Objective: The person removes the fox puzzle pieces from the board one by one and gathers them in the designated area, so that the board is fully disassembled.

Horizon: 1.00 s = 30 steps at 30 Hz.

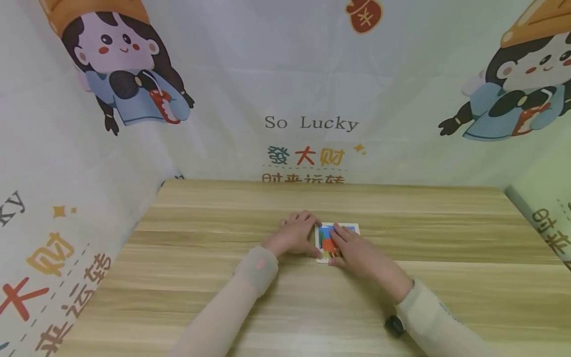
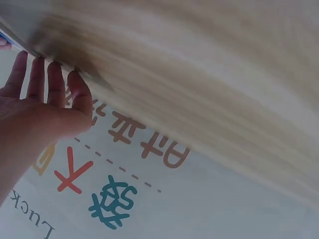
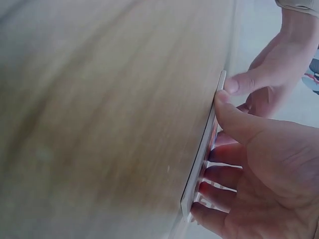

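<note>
A small rectangular picture board (image 1: pixel 324 238) with a white border and blue, red and green print lies flat on the table in the head view. My left hand (image 1: pixel 294 234) holds it at its left side, thumb at the near corner and bent fingers toward the far corner. Over its right part rest the fairly straight fingers of my right hand (image 1: pixel 357 250), the thumb along the near edge. The right wrist view shows the board's thin pale edge (image 3: pixel 202 157), both thumbs close together there. Part of the picture is hidden under the right fingers.
The wood-grain table (image 1: pixel 214 208) stretches to both sides. A printed white cloth (image 1: pixel 227 99) with lettering and cartoon figures hangs behind and along the sides. A small black object (image 1: pixel 394 326) sits beside the right sleeve (image 1: pixel 428 312).
</note>
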Available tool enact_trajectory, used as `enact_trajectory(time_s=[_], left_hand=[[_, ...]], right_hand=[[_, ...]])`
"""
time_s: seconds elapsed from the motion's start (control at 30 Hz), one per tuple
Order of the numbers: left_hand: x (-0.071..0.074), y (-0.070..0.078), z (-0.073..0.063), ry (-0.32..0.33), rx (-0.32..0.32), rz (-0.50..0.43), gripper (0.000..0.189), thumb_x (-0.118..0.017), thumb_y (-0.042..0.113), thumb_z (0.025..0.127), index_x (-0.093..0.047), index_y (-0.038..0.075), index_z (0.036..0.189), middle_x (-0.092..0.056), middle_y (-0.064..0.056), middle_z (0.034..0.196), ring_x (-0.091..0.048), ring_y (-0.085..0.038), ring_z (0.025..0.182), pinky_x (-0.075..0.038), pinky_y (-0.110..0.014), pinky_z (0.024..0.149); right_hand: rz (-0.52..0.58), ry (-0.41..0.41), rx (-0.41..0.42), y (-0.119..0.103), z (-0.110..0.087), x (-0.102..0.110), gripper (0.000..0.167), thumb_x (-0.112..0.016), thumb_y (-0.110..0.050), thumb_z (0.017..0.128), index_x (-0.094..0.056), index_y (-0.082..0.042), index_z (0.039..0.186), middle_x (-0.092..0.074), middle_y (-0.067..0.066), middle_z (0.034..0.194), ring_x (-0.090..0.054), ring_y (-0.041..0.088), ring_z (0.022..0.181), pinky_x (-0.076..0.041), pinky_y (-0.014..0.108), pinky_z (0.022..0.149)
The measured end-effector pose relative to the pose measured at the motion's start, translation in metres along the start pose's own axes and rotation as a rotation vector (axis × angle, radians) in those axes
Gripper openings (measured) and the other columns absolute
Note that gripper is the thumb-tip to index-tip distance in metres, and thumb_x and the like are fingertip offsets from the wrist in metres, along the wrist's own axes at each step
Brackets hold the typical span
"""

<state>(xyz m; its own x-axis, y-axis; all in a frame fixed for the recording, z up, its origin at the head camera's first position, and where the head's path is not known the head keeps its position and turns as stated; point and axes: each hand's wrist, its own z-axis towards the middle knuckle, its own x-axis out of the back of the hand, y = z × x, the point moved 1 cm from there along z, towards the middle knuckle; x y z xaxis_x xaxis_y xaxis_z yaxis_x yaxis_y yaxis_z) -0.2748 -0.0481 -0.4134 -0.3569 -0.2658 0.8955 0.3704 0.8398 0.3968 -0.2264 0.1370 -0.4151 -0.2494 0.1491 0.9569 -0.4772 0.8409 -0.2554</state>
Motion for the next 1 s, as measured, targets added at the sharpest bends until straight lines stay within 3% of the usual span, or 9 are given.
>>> enact_trajectory(time_s=[0.2, 0.63, 0.93, 1.0], left_hand=[[-0.003, 0.000, 0.004, 0.020, 0.046, -0.090, 0.056, -0.080, 0.040, 0.083, -0.057, 0.022, 0.131, -0.041, -0.004, 0.151, -0.032, -0.034, 0.138, -0.030, -0.054, 0.109], [0.000, 0.004, 0.009, 0.014, 0.072, -0.130, 0.058, -0.084, 0.034, 0.079, -0.058, 0.025, 0.130, -0.042, -0.006, 0.149, -0.035, -0.034, 0.134, -0.031, -0.057, 0.110], [0.001, 0.003, 0.016, -0.018, 0.101, -0.185, 0.048, -0.085, 0.029, 0.079, -0.060, 0.023, 0.119, -0.043, -0.008, 0.141, -0.037, -0.034, 0.128, -0.031, -0.053, 0.108], [0.001, 0.004, 0.017, -0.035, 0.114, -0.206, 0.040, -0.085, 0.026, 0.079, -0.061, 0.021, 0.111, -0.042, -0.008, 0.137, -0.036, -0.033, 0.126, -0.031, -0.052, 0.107]], right_hand=[[0.015, 0.015, 0.011, 0.000, 0.001, -0.001, 0.074, -0.060, -0.038, 0.098, -0.034, 0.007, 0.150, -0.027, 0.027, 0.160, -0.030, 0.046, 0.146, -0.034, 0.056, 0.116], [-0.003, 0.032, 0.020, 0.001, -0.001, 0.001, 0.074, -0.060, -0.039, 0.098, -0.034, 0.006, 0.151, -0.028, 0.027, 0.160, -0.032, 0.046, 0.145, -0.035, 0.057, 0.115], [-0.017, 0.034, 0.019, 0.000, -0.002, 0.000, 0.074, -0.061, -0.039, 0.098, -0.035, 0.006, 0.150, -0.030, 0.026, 0.159, -0.034, 0.044, 0.145, -0.037, 0.055, 0.114], [-0.016, 0.034, 0.021, 0.000, -0.002, -0.001, 0.074, -0.060, -0.039, 0.098, -0.035, 0.006, 0.150, -0.030, 0.026, 0.159, -0.034, 0.044, 0.145, -0.038, 0.055, 0.114]])
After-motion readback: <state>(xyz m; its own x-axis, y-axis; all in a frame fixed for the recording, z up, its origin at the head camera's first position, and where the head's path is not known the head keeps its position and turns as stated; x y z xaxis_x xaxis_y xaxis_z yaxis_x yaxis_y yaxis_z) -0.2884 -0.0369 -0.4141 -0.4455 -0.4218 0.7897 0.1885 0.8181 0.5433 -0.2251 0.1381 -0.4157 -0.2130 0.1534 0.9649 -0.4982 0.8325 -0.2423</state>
